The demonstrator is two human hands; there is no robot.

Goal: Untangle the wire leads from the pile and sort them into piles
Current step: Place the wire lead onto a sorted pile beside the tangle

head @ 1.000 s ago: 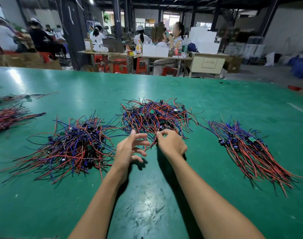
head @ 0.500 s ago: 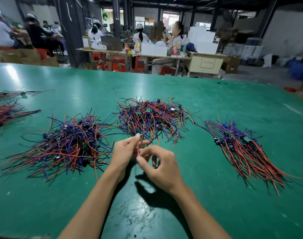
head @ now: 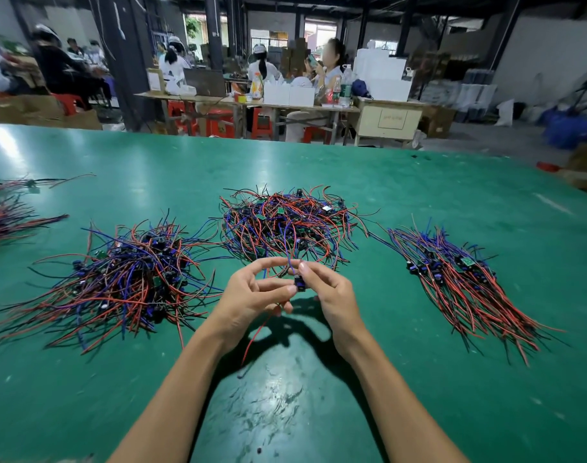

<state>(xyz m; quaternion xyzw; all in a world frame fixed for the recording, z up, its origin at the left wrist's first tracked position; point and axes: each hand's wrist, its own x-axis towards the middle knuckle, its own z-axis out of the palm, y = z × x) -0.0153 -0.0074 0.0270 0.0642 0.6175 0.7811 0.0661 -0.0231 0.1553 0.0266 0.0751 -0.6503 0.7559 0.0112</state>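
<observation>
Setting: a worker's bare forearms reach over a green table in a busy workshop, seen from a head-worn camera
Left hand: the left hand is raised above the table, fingers curled, thumb and forefinger pinching the wires of a single wire lead
Right hand: the right hand meets it, fingertips pinching the same lead at its small dark connector block
Held lead: blue and red strands rise from the fingers toward the centre pile, while one red strand hangs down below the left hand to near the table
Centre pile: the tangled pile of red, blue and black leads lies just beyond the hands
Left pile: a broad, loosely fanned heap sits to the left of the hands
Right pile: a neater bundle, strands lying roughly parallel, sits to the right, well apart from the hands
Far left: more leads at the table's edge of view
Background: seated workers at a cluttered bench, red stools, white boxes
</observation>
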